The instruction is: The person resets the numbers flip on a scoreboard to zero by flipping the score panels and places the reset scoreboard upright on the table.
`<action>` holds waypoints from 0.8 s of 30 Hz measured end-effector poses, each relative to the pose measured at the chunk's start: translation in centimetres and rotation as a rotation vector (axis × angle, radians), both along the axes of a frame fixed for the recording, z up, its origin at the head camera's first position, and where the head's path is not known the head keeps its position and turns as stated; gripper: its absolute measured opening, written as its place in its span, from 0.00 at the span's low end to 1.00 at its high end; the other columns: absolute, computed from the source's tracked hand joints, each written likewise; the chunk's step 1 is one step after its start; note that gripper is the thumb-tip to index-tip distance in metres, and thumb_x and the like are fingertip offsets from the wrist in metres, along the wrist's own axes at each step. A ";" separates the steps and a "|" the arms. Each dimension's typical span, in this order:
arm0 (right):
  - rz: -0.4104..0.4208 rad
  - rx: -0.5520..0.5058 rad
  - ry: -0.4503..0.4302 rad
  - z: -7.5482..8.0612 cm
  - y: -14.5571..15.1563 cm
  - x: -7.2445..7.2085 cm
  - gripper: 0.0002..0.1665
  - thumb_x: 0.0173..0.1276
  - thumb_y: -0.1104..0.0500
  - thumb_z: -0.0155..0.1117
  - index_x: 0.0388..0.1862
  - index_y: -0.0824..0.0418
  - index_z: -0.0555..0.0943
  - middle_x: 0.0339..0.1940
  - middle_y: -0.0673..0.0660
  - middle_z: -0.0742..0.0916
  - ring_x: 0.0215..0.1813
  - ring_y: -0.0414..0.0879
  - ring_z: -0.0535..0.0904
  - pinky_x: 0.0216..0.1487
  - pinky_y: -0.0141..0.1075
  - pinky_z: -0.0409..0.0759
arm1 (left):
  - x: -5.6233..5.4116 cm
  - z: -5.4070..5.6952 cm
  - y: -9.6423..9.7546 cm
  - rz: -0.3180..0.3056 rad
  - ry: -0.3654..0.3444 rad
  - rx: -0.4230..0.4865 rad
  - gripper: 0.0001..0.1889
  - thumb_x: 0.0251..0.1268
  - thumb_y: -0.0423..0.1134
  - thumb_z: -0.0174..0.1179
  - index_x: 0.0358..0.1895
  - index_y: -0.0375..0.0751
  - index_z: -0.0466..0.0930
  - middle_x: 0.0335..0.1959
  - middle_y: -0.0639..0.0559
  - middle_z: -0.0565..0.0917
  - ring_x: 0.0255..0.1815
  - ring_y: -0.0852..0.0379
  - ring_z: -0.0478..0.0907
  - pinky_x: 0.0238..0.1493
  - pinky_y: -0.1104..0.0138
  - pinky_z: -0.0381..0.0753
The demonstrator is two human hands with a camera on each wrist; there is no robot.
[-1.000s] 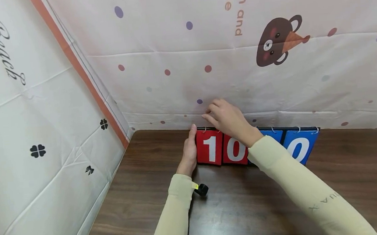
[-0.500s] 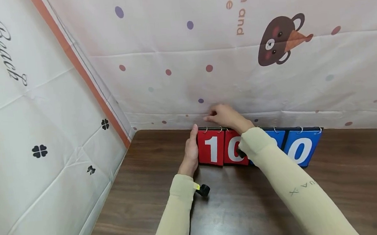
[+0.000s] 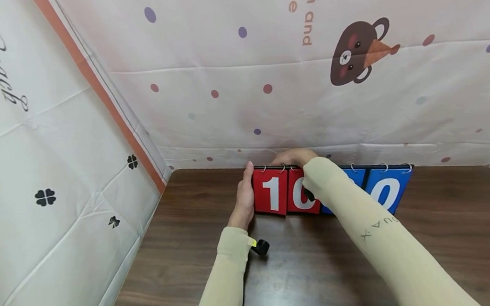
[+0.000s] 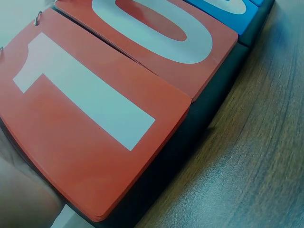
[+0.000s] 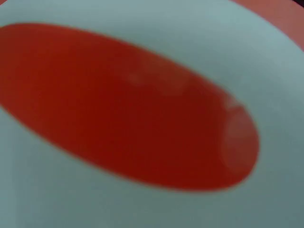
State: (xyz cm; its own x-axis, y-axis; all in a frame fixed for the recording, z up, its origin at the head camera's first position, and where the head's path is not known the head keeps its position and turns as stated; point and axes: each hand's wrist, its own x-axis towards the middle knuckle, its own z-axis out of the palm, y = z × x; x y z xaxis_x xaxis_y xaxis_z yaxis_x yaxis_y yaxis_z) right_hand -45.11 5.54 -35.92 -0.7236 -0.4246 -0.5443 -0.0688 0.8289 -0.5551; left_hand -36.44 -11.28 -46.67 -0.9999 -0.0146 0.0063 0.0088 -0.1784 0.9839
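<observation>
A flip scoreboard point(image 3: 345, 168) stands near the back of the table, its number cards hung on metal rings. On its left are a red card with a white 1 point(image 3: 262, 197) and a red card with a white 0 point(image 3: 292, 204); blue zero cards point(image 3: 374, 181) hang on the right. My left hand point(image 3: 244, 196) holds the board's left edge, the other fingers hidden behind it. My right hand point(image 3: 294, 157) reaches over the top edge, fingers dropped out of sight behind the red cards. The right wrist view is filled by the red zero card point(image 5: 142, 109).
A brown wooden table point(image 3: 184, 254) carries the board. Right behind it hangs a printed cloth wall point(image 3: 207, 117), with another white cloth point(image 3: 76, 262) along the left side. A small black wrist camera point(image 3: 261, 248) sticks out from the left sleeve.
My right hand has come down from above the board's top edge, and its fingers have passed out of sight behind it. The left hand stays at the left edge.
</observation>
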 end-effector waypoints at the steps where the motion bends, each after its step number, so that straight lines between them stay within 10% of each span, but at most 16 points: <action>1: -0.026 0.008 -0.020 0.1 0.0 -0.1 0.39 0.80 0.44 0.50 0.78 0.70 0.69 0.74 0.68 0.76 0.74 0.58 0.70 0.76 0.48 0.66 | 0.0 0.0 0.0 0.002 0.001 -0.001 0.38 0.77 0.73 0.43 0.55 0.39 0.80 0.50 0.47 0.83 0.51 0.53 0.79 0.56 0.57 0.76; 5: -0.134 0.027 -0.083 0.4 0.0 0.0 0.41 0.75 0.40 0.53 0.76 0.66 0.71 0.64 0.65 0.80 0.69 0.54 0.73 0.72 0.46 0.72 | -0.1 0.0 0.0 0.009 -0.004 0.000 0.38 0.77 0.73 0.44 0.57 0.38 0.80 0.50 0.46 0.83 0.51 0.52 0.79 0.56 0.56 0.76; 13: -0.039 0.026 -0.035 0.0 0.0 0.0 0.46 0.80 0.39 0.45 0.85 0.67 0.56 0.83 0.70 0.62 0.83 0.61 0.56 0.82 0.53 0.53 | -0.1 -0.1 0.0 -0.006 -0.011 0.001 0.37 0.77 0.73 0.45 0.58 0.39 0.79 0.52 0.46 0.83 0.52 0.52 0.80 0.56 0.56 0.76; 24: 0.011 0.013 -0.028 -0.3 -0.2 -0.3 0.44 0.82 0.41 0.44 0.84 0.69 0.58 0.81 0.70 0.65 0.81 0.60 0.58 0.81 0.51 0.54 | -0.1 -0.1 -0.2 -0.023 -0.014 0.002 0.38 0.77 0.74 0.43 0.58 0.40 0.79 0.53 0.47 0.83 0.54 0.51 0.78 0.58 0.55 0.75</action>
State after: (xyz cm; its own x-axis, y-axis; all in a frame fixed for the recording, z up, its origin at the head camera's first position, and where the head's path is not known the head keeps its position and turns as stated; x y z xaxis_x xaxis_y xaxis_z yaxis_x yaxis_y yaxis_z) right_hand -45.39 5.35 -36.19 -0.7034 -0.4254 -0.5694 -0.0631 0.8353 -0.5462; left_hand -36.51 -11.53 -46.75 -0.9999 0.0085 -0.0074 -0.0088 -0.1799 0.9836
